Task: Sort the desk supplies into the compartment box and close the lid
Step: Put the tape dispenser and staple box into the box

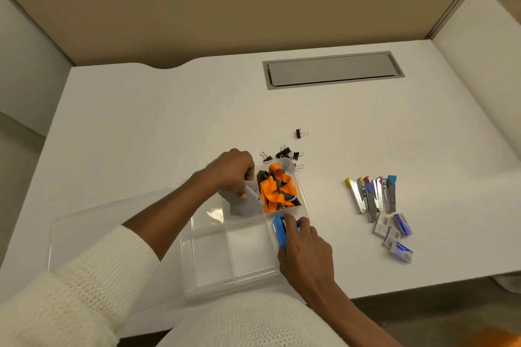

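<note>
A clear compartment box point(214, 256) sits on the white desk near its front edge, its clear lid point(93, 222) lying open to the left. The far right compartment holds orange lanyards point(277, 187). My right hand point(306, 251) grips a blue stapler point(279, 234) inside the near right compartment. My left hand point(232, 170) hovers over the far middle compartment, pinching a small pale packet point(252, 191). Black binder clips point(284, 153) lie just behind the box, and one more binder clip point(299, 133) sits farther back.
Several small staplers point(372, 196) with coloured ends lie in a row to the right of the box. Staple packs point(394, 234) lie just in front of them. A grey cable hatch point(332, 69) is set into the desk at the back, before a tan partition.
</note>
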### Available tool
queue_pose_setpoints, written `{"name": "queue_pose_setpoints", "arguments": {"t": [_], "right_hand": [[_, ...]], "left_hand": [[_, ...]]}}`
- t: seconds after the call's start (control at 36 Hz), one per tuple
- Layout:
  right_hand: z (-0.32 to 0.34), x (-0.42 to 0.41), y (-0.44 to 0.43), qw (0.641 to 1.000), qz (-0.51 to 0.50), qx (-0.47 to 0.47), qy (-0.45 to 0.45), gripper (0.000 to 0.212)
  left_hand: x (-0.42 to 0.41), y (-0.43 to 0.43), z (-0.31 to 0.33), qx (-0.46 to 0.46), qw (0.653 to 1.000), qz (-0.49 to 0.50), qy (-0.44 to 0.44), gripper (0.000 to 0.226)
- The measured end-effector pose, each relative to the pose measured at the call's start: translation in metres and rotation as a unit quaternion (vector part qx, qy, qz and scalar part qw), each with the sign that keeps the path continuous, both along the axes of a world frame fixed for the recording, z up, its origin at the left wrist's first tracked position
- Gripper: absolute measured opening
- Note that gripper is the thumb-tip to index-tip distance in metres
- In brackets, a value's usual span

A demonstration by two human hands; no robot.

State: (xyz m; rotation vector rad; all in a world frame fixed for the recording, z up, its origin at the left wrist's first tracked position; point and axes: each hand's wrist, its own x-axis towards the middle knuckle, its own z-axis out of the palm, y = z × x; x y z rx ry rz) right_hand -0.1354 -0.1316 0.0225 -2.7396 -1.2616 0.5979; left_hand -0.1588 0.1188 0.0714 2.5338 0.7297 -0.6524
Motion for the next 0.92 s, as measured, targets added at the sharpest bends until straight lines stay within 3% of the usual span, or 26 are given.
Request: {"name": "queue_pose_setpoints", "arguments": {"t": [0.14, 0.36, 0.75, 0.92], "right_hand": [[-0.007, -0.004, 0.000, 1.000, 0.001, 0.001, 0.008, 0.059], [-0.008, -0.004, 0.000, 1.000, 0.001, -0.001, 0.009, 0.062], [-0.011, -0.002, 0.001, 1.000, 0.008, -0.009, 0.005, 0.059], [-0.011, -0.001, 0.001, 1.000, 0.007, -0.012, 0.004, 0.058]], "left_hand": [[-0.001, 0.000, -0.012, 0.007, 0.999, -0.023, 0.039, 0.049], [-0.001, -0.004, -0.013, 0.042, 0.998, -0.028, 0.026, 0.063], [-0.022, -0.002, -0.005, 0.129, 0.991, -0.004, -0.046, 0.026], [-0.015, -0.006, -0.009, 0.122, 0.991, -0.054, -0.016, 0.025]]}}
